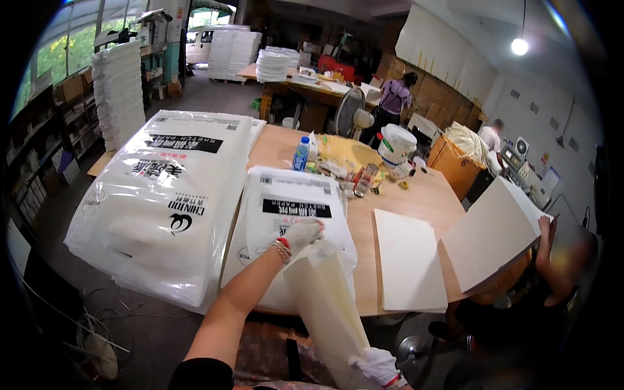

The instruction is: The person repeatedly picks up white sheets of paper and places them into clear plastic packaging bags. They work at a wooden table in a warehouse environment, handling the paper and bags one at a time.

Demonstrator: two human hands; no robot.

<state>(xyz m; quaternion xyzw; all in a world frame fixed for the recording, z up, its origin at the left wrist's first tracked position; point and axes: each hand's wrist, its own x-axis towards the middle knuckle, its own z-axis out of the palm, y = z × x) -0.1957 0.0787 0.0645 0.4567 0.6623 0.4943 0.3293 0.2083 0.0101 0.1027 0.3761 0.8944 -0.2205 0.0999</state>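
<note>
My left hand [304, 235], in a white glove, is closed on the upper end of a long, pale cream packet [325, 299]. My right hand [377, 365], gloved too, grips its lower end close to my body. The packet hangs tilted off the table's near edge; whether it is loose paper or paper inside a plastic bag I cannot tell. Under my left hand lies a stack of printed white plastic packs [286, 185]. To its left is a larger, shiny stack of similar printed packs [156, 188].
A pile of white paper [409, 260] lies on the wooden table [364, 286]. At the right a seated person holds up large sheets [491, 227]. Farther back stand a blue-capped bottle [301, 154], a glass jar [365, 180], a white bucket [396, 144] and a fan [351, 110].
</note>
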